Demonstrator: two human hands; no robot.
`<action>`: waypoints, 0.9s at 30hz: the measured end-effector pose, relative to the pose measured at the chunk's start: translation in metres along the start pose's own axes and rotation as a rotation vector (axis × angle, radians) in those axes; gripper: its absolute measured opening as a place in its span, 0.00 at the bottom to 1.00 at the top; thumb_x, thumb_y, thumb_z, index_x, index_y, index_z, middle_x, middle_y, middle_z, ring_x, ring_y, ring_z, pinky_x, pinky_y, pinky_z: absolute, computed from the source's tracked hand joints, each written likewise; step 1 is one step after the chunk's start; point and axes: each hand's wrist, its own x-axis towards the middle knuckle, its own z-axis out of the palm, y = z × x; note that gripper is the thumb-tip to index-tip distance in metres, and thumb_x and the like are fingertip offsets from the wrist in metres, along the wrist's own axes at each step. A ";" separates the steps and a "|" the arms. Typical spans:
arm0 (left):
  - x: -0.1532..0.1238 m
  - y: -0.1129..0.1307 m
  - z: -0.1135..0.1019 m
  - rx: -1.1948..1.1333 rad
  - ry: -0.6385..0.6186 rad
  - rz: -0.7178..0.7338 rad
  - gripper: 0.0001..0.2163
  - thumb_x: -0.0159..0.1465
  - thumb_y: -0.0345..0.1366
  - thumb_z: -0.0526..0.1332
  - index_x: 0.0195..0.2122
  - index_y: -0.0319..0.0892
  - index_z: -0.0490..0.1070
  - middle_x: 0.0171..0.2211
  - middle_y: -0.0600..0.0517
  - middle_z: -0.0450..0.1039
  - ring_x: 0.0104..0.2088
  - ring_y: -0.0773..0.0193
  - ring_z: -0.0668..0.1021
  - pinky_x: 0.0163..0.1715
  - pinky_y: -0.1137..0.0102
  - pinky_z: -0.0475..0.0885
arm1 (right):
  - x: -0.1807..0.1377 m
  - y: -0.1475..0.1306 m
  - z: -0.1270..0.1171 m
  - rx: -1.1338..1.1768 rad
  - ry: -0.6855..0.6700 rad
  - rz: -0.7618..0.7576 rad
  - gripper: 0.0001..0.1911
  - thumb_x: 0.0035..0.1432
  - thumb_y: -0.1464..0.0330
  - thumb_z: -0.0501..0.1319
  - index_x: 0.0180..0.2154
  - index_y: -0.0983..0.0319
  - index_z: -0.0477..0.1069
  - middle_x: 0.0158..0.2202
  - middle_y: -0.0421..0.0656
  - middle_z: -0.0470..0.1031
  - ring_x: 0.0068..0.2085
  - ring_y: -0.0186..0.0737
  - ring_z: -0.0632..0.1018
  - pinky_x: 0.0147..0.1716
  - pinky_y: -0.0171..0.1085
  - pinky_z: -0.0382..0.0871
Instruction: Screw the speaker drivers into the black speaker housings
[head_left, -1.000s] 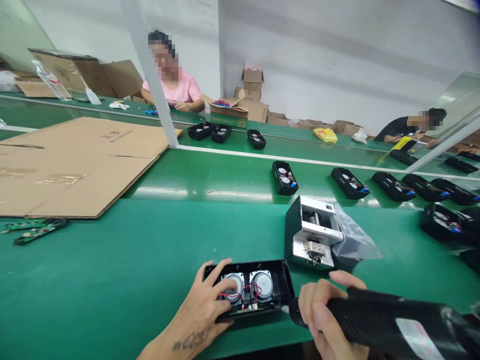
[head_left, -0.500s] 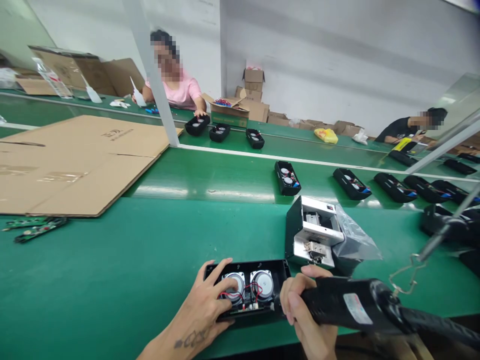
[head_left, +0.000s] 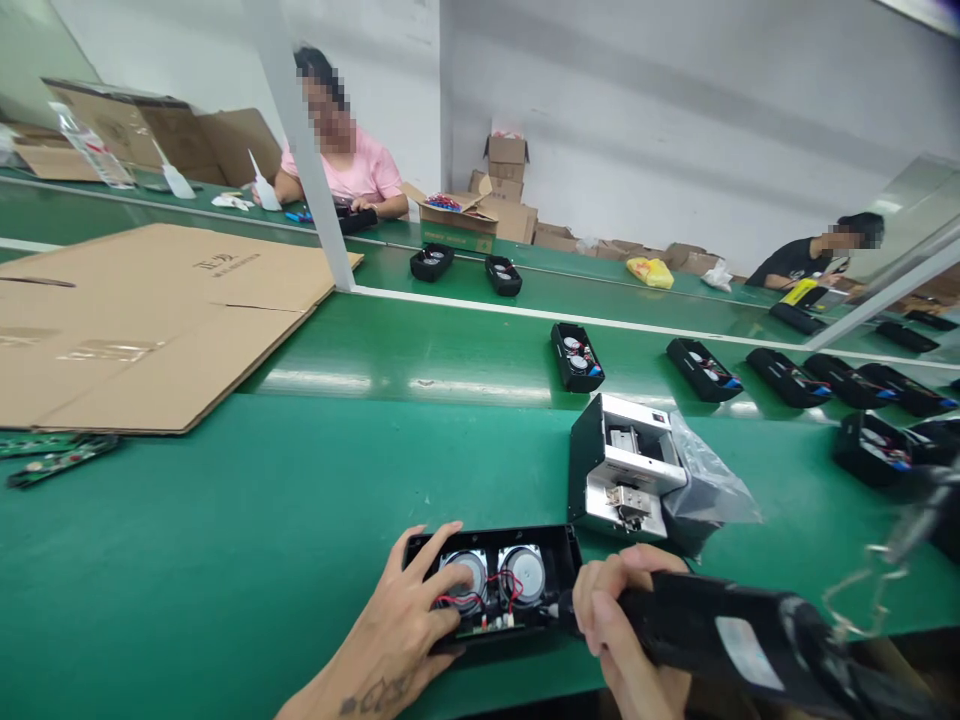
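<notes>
A black speaker housing (head_left: 555, 555) lies open side up on the green bench, with two round silver speakers (head_left: 521, 577), red wires and a narrow circuit board along its near side. My left hand (head_left: 416, 600) grips its left end, fingers reaching over the near speaker and the far rim. My right hand (head_left: 622, 620) is wrapped round a black electric screwdriver (head_left: 705, 630) held almost level. The bit points left into the right end of the housing; whether it touches a screw I cannot tell.
A metal machine (head_left: 626, 465) with a plastic bag stands just behind the housing. Flat cardboard (head_left: 165, 320) and circuit boards (head_left: 64, 460) lie left. Several housings (head_left: 577, 357) sit on the belt. A person in pink (head_left: 349, 170) and another in black (head_left: 795, 265) work across.
My right hand and the screwdriver have shifted slightly right and down, and the bit now shows. Across the belt, the person in pink has taken a housing off the belt.
</notes>
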 end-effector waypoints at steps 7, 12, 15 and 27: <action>0.000 -0.001 0.000 -0.019 0.023 0.010 0.19 0.53 0.44 0.87 0.33 0.49 0.78 0.51 0.58 0.81 0.76 0.44 0.62 0.77 0.53 0.35 | 0.012 -0.025 -0.003 0.064 0.077 -0.050 0.13 0.76 0.63 0.66 0.58 0.51 0.71 0.28 0.32 0.70 0.23 0.32 0.72 0.26 0.35 0.67; 0.001 -0.002 -0.002 -0.024 0.001 -0.010 0.17 0.56 0.46 0.85 0.33 0.50 0.79 0.51 0.57 0.81 0.76 0.44 0.64 0.77 0.53 0.37 | 0.045 -0.051 -0.020 -0.058 0.346 -0.227 0.11 0.69 0.67 0.73 0.46 0.56 0.72 0.25 0.31 0.70 0.23 0.32 0.71 0.26 0.36 0.69; 0.003 -0.002 -0.003 -0.022 0.026 0.012 0.18 0.55 0.46 0.86 0.32 0.49 0.78 0.49 0.57 0.81 0.74 0.44 0.65 0.76 0.55 0.38 | 0.075 -0.050 -0.034 -0.190 0.516 -0.343 0.19 0.60 0.67 0.79 0.44 0.57 0.71 0.26 0.29 0.72 0.22 0.33 0.72 0.28 0.38 0.72; 0.008 0.000 -0.007 0.001 0.027 0.008 0.19 0.52 0.46 0.88 0.31 0.50 0.78 0.48 0.59 0.81 0.74 0.44 0.66 0.74 0.55 0.40 | 0.088 -0.024 -0.055 -0.480 0.231 0.042 0.19 0.59 0.58 0.80 0.42 0.60 0.77 0.20 0.32 0.71 0.19 0.33 0.71 0.22 0.36 0.68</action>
